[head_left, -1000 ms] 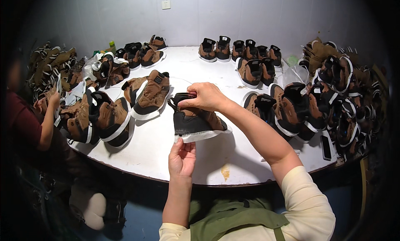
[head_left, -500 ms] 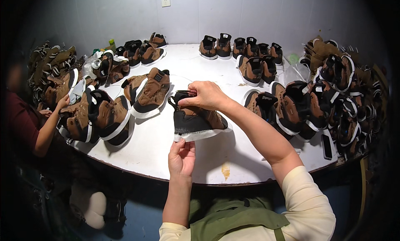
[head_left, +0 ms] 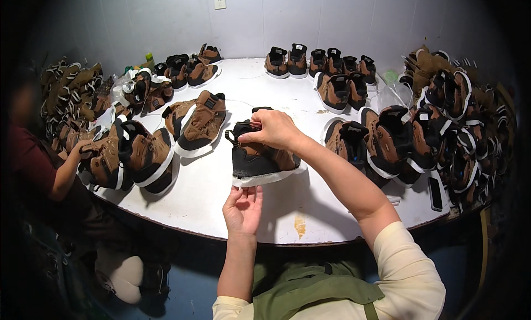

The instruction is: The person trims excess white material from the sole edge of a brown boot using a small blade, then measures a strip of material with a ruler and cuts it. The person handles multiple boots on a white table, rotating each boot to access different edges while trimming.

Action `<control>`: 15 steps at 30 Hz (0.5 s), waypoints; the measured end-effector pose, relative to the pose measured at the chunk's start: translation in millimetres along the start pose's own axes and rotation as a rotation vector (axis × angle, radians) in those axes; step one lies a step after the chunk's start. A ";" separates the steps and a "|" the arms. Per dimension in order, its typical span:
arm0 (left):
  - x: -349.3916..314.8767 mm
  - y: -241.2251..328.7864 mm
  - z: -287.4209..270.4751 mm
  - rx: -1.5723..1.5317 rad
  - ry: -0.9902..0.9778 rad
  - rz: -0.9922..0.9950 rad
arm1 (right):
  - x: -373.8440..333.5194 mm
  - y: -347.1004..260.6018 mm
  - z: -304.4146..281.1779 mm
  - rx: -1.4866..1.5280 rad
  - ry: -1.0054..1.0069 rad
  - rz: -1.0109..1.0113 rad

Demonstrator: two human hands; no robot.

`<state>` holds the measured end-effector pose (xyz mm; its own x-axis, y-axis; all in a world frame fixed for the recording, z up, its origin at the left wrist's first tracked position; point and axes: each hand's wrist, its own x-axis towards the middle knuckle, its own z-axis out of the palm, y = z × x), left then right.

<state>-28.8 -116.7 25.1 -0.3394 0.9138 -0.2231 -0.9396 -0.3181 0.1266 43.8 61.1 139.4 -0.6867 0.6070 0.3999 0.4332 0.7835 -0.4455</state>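
A brown and black shoe upper (head_left: pixel 257 160) with a white strip along its bottom edge is held above the white table. My right hand (head_left: pixel 275 130) grips it from above at the collar, fingers closed. A thin dark object (head_left: pixel 243 123) pokes out from between those fingers; its kind is unclear. Beneath the heel end, my left hand (head_left: pixel 243 209) faces palm up, thumb and fingertips closed on the white strip. A black loop (head_left: pixel 230 136) stands out at the heel. The fingertips of my left hand are partly hidden under the upper.
Brown and black shoe uppers (head_left: pixel 202 120) stand to the left, with more (head_left: pixel 387 140) to the right and along the back (head_left: pixel 298 60). Piles (head_left: pixel 66 93) fill both sides. A phone (head_left: pixel 435 192) lies near the right edge. At left, a co-worker's hand (head_left: pixel 83 148) touches an upper.
The upper in my hands has tilted slightly, and my left hand's fingers have shifted under its edge. The co-worker's hand has moved down onto a shoe upper.
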 end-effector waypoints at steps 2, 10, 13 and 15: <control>1.9 -0.5 -0.4 0.006 0.002 0.003 | -2.0 -1.3 -1.1 -0.005 0.016 0.011; 8.9 3.0 -8.6 -0.004 0.044 0.020 | -5.9 -2.6 1.6 0.001 0.045 0.025; 8.2 3.6 -8.1 0.021 0.050 0.036 | -5.8 -3.5 3.4 -0.002 0.053 0.018; 9.3 4.3 -10.0 0.021 0.052 0.034 | -5.8 -3.7 5.2 -0.003 0.061 0.013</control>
<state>-36.5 -112.0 13.9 -0.3736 0.8879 -0.2685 -0.9265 -0.3428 0.1553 43.1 54.0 134.6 -0.6442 0.6242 0.4420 0.4436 0.7757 -0.4490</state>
